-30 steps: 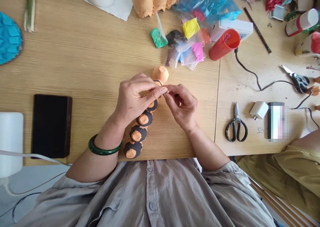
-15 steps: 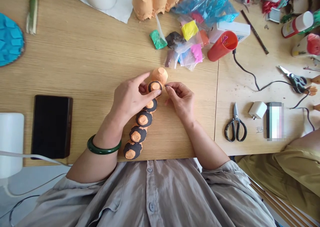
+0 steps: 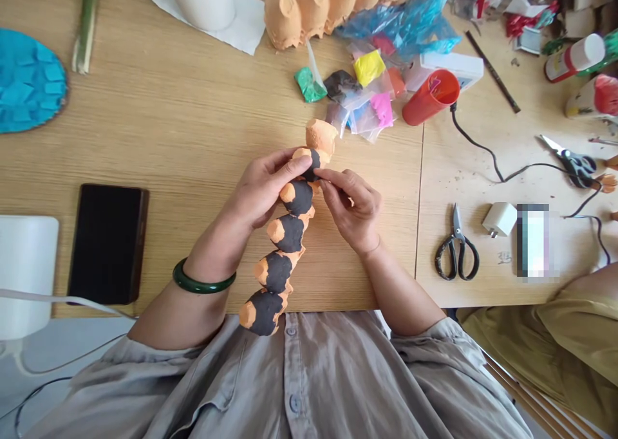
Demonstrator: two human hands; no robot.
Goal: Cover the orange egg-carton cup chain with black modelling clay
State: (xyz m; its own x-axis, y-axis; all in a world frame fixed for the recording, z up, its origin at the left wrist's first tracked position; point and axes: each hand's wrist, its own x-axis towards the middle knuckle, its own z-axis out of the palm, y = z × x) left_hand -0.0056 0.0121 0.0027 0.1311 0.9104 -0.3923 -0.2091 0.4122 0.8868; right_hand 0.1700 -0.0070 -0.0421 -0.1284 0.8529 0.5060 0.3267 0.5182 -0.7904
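Observation:
A strip of orange egg carton cups (image 3: pixel 288 233) is tilted on its side in front of me, its near end by the table edge. Black clay, or something like it, wraps several cups, leaving their tips orange; the farthest cup is all orange. My left hand (image 3: pixel 263 185) grips the strip near the second cup from the far end, thumb on top, other fingers mostly hidden behind it. My right hand (image 3: pixel 355 204) is closed at that same cup's right side, index fingertip pressing the black layer's edge, thumb just below.
Bagged coloured clay (image 3: pixel 369 69), a red cup (image 3: pixel 431 98) and another orange egg carton piece (image 3: pixel 316 4) lie beyond. Black-handled scissors (image 3: pixel 456 246), a white charger (image 3: pixel 499 219) and a phone (image 3: pixel 532 239) are at right. A black tablet-like device (image 3: pixel 109 242) lies left. Another person's knee shows at right.
The strip has been lifted and turned, so the cups' sides now show instead of their tops. My left thumb has moved up onto the second cup; my right index finger now presses its side.

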